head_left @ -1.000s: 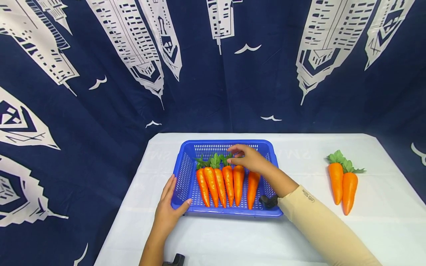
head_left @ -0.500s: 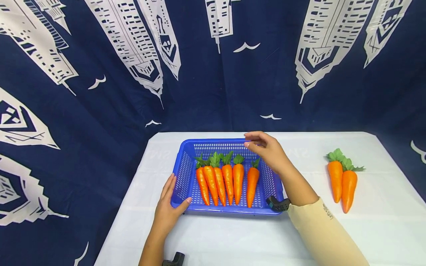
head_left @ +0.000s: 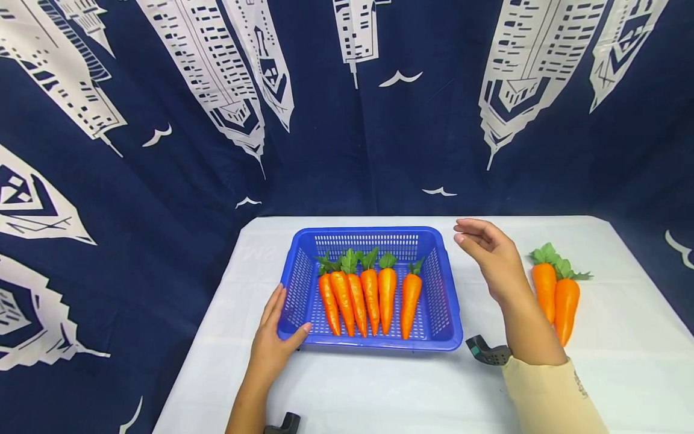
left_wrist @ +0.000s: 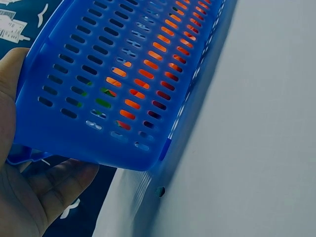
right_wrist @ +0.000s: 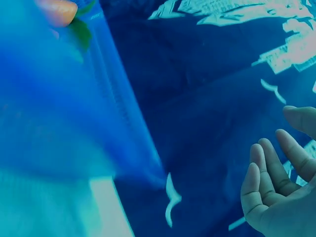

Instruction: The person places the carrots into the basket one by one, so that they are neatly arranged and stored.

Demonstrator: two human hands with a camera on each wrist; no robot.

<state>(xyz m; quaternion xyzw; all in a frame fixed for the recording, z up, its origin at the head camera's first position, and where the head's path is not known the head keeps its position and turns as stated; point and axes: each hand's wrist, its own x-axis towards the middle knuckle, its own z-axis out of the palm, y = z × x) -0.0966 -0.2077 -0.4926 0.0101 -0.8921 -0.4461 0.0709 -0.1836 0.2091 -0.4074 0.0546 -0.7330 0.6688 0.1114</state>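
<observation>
"So, what comes first, right at the front?"

"A black wrist camera (head_left: 284, 423) on the left arm, at the bottom edge, and a cream sleeve (head_left: 553, 395) on the right arm, both over the white counter (head_left: 379, 386)."

"And the left hand (head_left: 273, 340)?"

"At the near left corner of the blue basket (head_left: 374, 344). Its fingers lie almost straight along the left side, touching the plastic, with the thumb spread wide from them over the near rim."

"What lies in the basket?"

"Six carrots (head_left: 371, 298), leafy ends away, tips toward the front. Five lie close together; the sixth is to their right, across a gap."

"Any others?"

"Two loose carrots (head_left: 567, 304), side by side on the counter, well to the right of the basket. The right forearm (head_left: 523, 319) covers part of one."

"Where is the right hand (head_left: 490, 256)?"

"Near the basket's far right corner, between it and the loose pair. Its fingers are lightly bent and relaxed, the thumb a little off from them."

"And farthest?"

"A dark blue curtain (head_left: 336, 169), printed with white upside-down buildings and birds."
</observation>
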